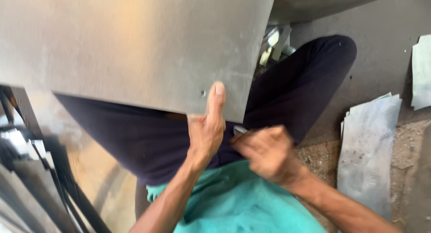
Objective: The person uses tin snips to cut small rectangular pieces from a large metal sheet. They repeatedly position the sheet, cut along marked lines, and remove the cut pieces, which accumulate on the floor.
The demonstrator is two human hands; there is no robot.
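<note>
Left hand [205, 133] first: thumb up flat against the face of the big grey metal sheet [134, 44], right by a small hole or rivet [203, 93] near the lower edge, w/ the other fingers hidden behind that edge, so it reads as a pinch grip closed on the sheet. Right hand [268, 153] is curled into a loose fist just beside the left, knuckles toward the camera; a small pale bit shows at its fingertips [239, 130] but it's blurred, so can't tell whether it holds anything (could be a tool tip, could be glare). The sheet is held up off the lap, tilted, filling the upper left of the view, its lower right corner hanging over the dark trousers [296, 85]; the person sits w/ a knee bent, teal shirt [233, 206] at the bottom. Judged from this, the step in hand is steadying the sheet at its lower edge while the right hand comes in to the same spot; the next move would call for the left keeping the edge still and the right lining up w/ the hole. Further out: a stack of cut sheet pieces [368, 152] on the dirt floor [404, 170] to the right, another piece [422, 71] at the far right edge, dark metal strips [31, 188] lower left
</note>
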